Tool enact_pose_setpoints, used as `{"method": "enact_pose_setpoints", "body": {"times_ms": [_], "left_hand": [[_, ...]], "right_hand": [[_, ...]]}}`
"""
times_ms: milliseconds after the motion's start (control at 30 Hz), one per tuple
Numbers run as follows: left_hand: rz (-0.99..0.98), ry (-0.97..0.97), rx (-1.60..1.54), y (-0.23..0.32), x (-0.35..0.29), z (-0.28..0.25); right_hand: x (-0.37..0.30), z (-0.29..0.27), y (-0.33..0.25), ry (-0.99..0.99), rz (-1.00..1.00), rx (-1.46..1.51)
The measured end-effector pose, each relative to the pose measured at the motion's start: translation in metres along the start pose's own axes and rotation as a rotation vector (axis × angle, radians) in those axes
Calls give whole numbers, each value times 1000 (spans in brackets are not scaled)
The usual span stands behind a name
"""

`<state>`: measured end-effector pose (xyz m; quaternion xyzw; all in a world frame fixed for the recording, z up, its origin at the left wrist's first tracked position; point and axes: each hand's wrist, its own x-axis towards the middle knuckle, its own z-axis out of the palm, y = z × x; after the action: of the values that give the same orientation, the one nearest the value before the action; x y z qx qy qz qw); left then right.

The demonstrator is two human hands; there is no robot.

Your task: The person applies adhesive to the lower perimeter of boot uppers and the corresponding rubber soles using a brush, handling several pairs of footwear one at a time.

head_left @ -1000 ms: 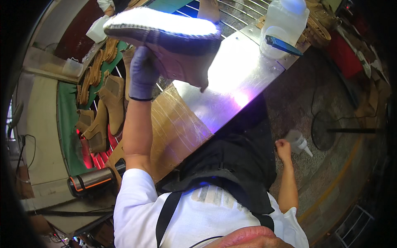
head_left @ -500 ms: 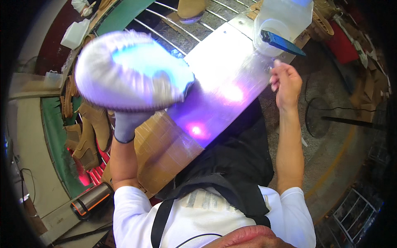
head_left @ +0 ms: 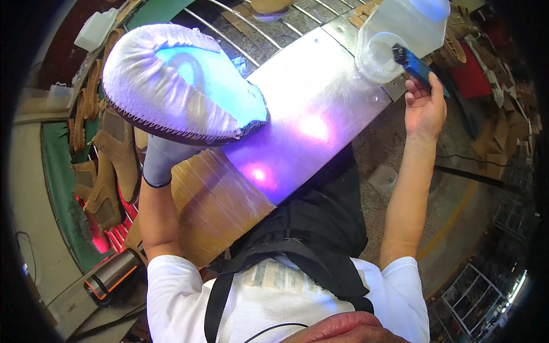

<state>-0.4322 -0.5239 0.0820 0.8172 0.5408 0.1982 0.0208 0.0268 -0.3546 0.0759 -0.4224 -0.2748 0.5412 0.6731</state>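
Observation:
My left hand [head_left: 163,161], in a grey glove, holds up a shoe upper [head_left: 146,108] from below. Its pale, gathered underside with zigzag edge stitching faces up, and blue light falls on its middle. The shoe hides most of the left fingers. At the upper right, the fingers of my right hand [head_left: 426,111] are closed on the end of a blue brush [head_left: 420,67]. The brush's dark tip lies by the rim of a clear round plastic cup [head_left: 370,70]. A translucent plastic jug [head_left: 394,26] stands directly behind the cup.
A shiny metal plate [head_left: 303,74] lit purple lies before me, with brown cardboard [head_left: 217,211] at its near left end. Tan boots [head_left: 111,166] stand on a rack at the left. Metal bars [head_left: 246,28] run beyond the plate. A steel flask [head_left: 114,277] lies lower left.
My right hand has moved up and right and closed on the blue brush, which has tilted. The shoe has risen slightly and is steadier, its underside now sharper in view.

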Motion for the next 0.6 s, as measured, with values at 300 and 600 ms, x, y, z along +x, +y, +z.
{"method": "enact_pose_setpoints", "body": {"times_ms": [300, 600], "left_hand": [[-169, -60, -146, -20, -30, 17], [-170, -19, -149, -16, -37, 12]], "right_hand": [[-44, 4, -9, -411, 269, -393], [-82, 50, 41, -732, -619, -959]]}}
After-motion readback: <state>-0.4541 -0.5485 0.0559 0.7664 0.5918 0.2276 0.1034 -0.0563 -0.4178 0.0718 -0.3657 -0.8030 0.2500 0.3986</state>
